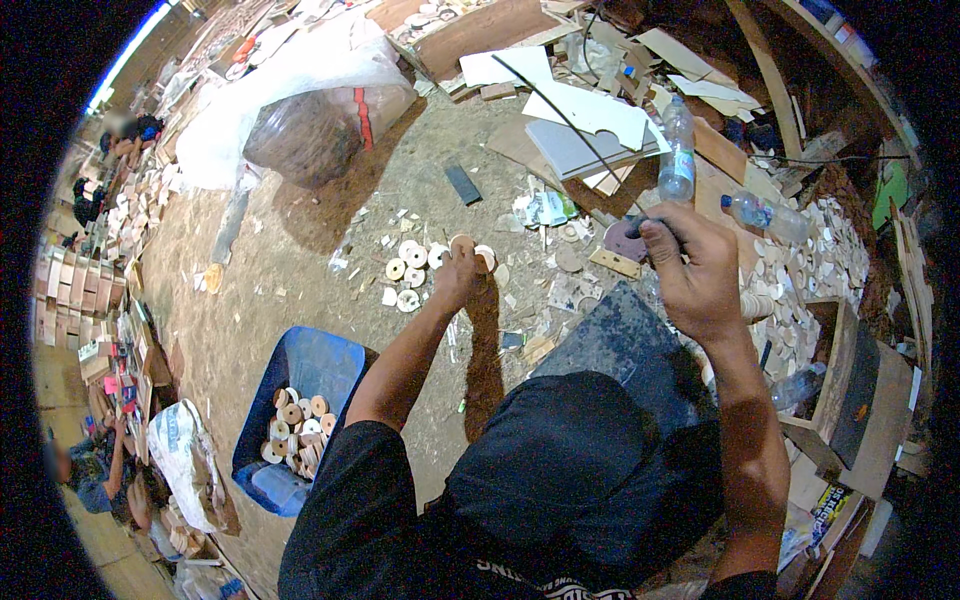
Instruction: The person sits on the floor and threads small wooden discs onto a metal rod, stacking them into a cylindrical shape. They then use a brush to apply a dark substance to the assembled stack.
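left hand (pixel 458 272) gripping wooden ring (pixel 486 258) | right hand (pixel 690 268) right of ring, gripping rod (pixel 570 125), its length running up-left | both closing

A sawdust-strewn floor (pixel 300 260) carries loose wooden discs (pixel 410 262), a blue bin (pixel 325 365) of discs, a clear bulging sack (pixel 310 130), flat boards (pixel 590 130) and plastic bottles (pixel 678 150).

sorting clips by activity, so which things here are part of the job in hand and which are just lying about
In use: left hand holding a wooden ring; right hand gripping a dark tool with a thin cable; loose wooden rings; blue bin of rings.

Lying about: plastic bottles; big plastic sack; board offcuts.
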A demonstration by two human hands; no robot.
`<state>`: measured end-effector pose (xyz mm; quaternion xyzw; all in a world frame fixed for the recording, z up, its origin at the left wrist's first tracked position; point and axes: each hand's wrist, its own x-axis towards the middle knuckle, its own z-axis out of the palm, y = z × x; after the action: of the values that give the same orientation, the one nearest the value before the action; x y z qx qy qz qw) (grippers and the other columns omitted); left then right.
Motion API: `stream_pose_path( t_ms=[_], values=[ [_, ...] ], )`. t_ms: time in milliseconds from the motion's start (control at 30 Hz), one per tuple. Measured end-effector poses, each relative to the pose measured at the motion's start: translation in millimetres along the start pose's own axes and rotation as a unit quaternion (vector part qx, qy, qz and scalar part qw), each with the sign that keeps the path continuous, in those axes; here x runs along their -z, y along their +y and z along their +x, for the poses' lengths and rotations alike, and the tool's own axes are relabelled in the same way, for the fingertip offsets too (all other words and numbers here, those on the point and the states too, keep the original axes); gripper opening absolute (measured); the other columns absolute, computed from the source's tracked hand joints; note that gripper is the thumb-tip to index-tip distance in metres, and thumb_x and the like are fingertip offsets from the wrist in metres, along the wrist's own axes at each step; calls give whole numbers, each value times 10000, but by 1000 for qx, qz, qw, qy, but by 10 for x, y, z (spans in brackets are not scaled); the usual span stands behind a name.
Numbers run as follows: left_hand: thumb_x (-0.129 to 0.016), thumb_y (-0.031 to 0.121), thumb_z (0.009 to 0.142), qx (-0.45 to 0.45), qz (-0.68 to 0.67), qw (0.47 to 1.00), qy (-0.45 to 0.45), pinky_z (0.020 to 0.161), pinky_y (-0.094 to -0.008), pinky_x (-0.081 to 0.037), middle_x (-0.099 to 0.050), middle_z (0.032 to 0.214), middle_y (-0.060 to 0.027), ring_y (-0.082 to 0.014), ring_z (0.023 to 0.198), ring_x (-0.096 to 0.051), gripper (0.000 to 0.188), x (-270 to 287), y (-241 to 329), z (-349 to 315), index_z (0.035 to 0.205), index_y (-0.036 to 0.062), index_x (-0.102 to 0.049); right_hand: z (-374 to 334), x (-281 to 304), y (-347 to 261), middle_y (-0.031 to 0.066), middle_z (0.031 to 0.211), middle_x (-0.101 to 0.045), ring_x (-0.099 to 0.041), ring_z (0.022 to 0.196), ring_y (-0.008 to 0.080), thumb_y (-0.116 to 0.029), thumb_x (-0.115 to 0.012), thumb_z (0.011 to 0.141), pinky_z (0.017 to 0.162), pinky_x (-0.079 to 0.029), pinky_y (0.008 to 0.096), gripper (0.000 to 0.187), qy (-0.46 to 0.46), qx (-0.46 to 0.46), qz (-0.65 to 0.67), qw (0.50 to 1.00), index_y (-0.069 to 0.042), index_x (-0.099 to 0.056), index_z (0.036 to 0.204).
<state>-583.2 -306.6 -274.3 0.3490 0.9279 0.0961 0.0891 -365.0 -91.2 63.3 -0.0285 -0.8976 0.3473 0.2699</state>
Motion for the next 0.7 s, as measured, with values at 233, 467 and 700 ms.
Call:
stream_pose_path(
  t_ms=[233, 467, 700],
  values=[
    [-703, 263, 739, 75, -57, 996, -4, 758, -507, -519, -531, 1145, -249, -443, 966, -563, 535, 368, 35, 21, 1230, 161, -516, -20, 42, -22, 154, 727, -631, -616, 644, 310, -170, -603, 889, 586, -461, 375, 175, 0, -19, -4, 1000, -3, -633, 844],
    [-666, 205, 754, -71, 11, 997, 30, 757, -479, -529, -498, 1125, -226, -445, 1044, -510, 365, 23, 255, 257, 1095, 97, -592, 26, -44, -31, 151, 747, -641, -628, 673, 308, -158, -598, 887, 614, -478, 366, 169, -32, -30, 28, 999, 0, -633, 839],
    [-608, 245, 806, 28, -22, 998, 52, 677, -482, -534, -602, 974, -200, -420, 833, -634, 275, -41, 320, 295, 1036, 97, -586, -17, 15, -34, 152, 750, -634, -626, 668, 298, -169, -595, 890, 604, -476, 369, 180, -44, -16, 5, 999, 5, -628, 860]
  ],
)
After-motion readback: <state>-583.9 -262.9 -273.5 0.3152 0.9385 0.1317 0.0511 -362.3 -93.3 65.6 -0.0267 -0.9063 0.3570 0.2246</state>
